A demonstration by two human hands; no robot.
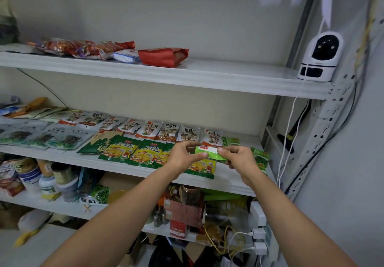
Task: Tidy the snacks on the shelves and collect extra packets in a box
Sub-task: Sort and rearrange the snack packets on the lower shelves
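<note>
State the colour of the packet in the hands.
Green packet with white band, red label; head view.

White metal shelving unit (336, 92) stands against a pale back wall (187, 13). Upper shelf (228, 71), middle shelf (224, 180) and lower shelf (62, 207) run one above another. A perforated grey upright (320, 140) carries their right ends, close beside the grey side wall (353, 183). The back wall above the upper shelf is glossy, with a soft reflection near its right corner. A white dome camera (321, 56) stands at the right end of the upper shelf. A white cable (291, 117) hangs beside the upright. A white power strip (257, 214) with plugs sits low at the right. Lighting even and diffuse.
</note>
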